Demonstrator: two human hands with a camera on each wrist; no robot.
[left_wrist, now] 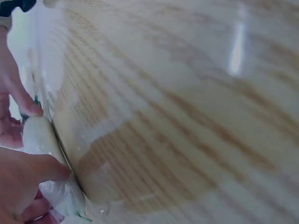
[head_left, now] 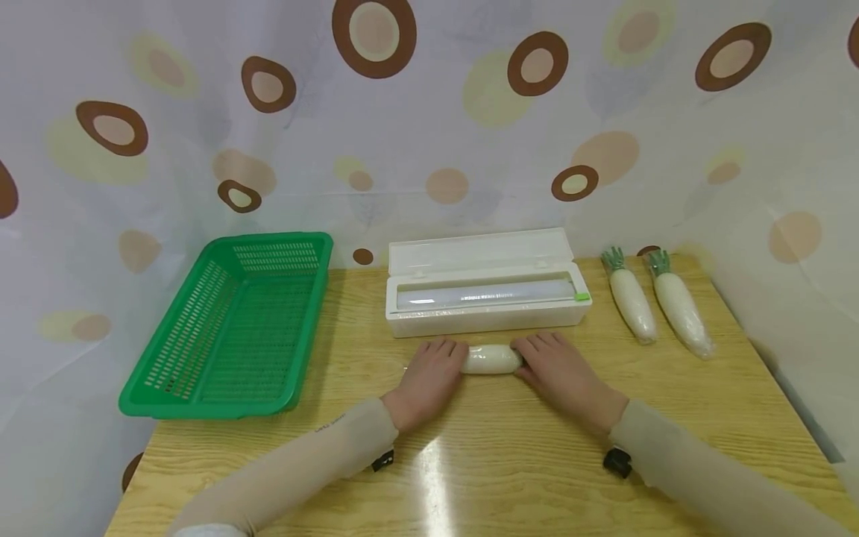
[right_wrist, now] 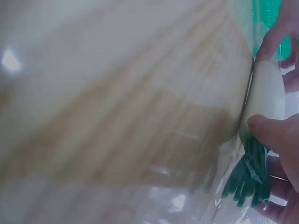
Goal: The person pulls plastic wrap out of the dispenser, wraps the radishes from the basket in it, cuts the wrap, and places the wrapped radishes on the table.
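Observation:
A white radish (head_left: 492,359) lies crosswise on the table, in front of a white cling film box (head_left: 490,322). My left hand (head_left: 432,374) grips its left end, and my right hand (head_left: 562,375) holds the right end. Clear film clings around the radish; in the left wrist view loose film (left_wrist: 70,205) bunches at the end by my left thumb (left_wrist: 51,167). The right wrist view shows green leaf stubs (right_wrist: 250,175) under film beside my right thumb (right_wrist: 264,128). Some of the fingers are hidden behind the radish.
A green plastic basket (head_left: 305,350) stands at the left. At the back right lie two film-wrapped radishes (head_left: 633,306) with green tops. Behind my hands, the box's lid (head_left: 479,253) stands raised over a film roll (head_left: 483,293). A patterned curtain (head_left: 416,142) backs the wooden table (head_left: 510,462).

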